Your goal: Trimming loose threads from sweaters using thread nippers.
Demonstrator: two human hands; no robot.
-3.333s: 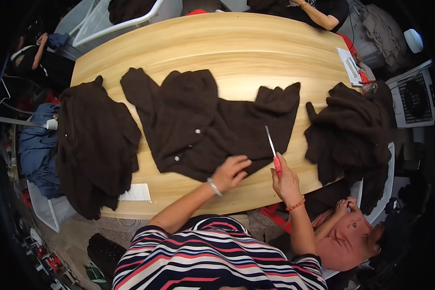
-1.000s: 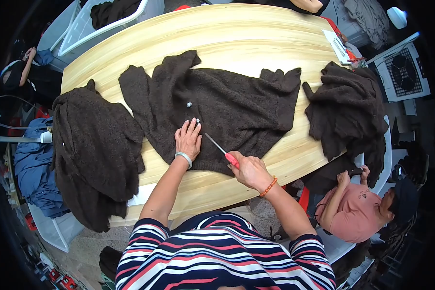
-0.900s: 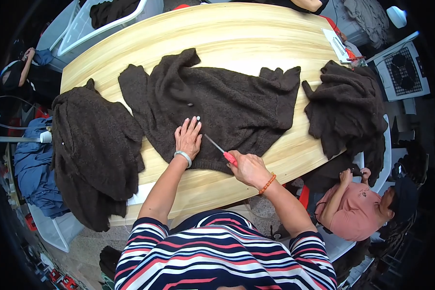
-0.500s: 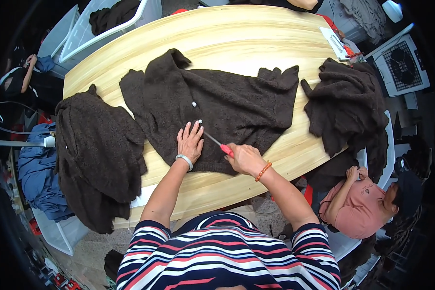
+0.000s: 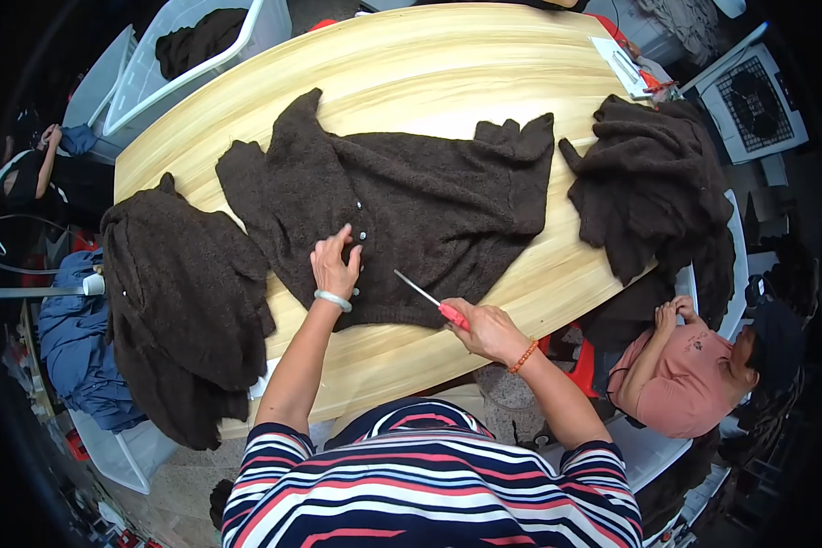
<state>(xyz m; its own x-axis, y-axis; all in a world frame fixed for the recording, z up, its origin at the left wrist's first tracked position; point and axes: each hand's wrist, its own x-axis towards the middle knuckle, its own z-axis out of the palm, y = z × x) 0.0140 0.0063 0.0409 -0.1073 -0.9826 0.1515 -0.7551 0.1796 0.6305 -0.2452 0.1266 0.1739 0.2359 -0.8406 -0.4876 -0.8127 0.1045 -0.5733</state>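
Observation:
A dark brown knitted cardigan (image 5: 420, 201) lies spread over the wooden table, with several small pale buttons (image 5: 363, 236) in a line down its front. Just beside that line, my left hand (image 5: 334, 265) rests over the knit, fingers apart and nothing held. My right hand (image 5: 489, 331) is wrapped round the red handle of a tool with a slim metal shaft (image 5: 417, 287). Its tip points up and left towards the buttons, apart from my left hand. Whether it has one blade or two I cannot tell.
Brown knitwear is heaped at the left (image 5: 187, 301) and right (image 5: 653, 183) ends of the table (image 5: 411, 46). Blue cloth (image 5: 82, 342) hangs beyond the left edge. A white bin (image 5: 178, 78) stands far left. A person in a pink top (image 5: 676, 384) sits at right.
My left hand has lifted from lying flat and shifted left, uncovering lower buttons. My right hand has drawn the tool slightly right and down, away from the buttons.

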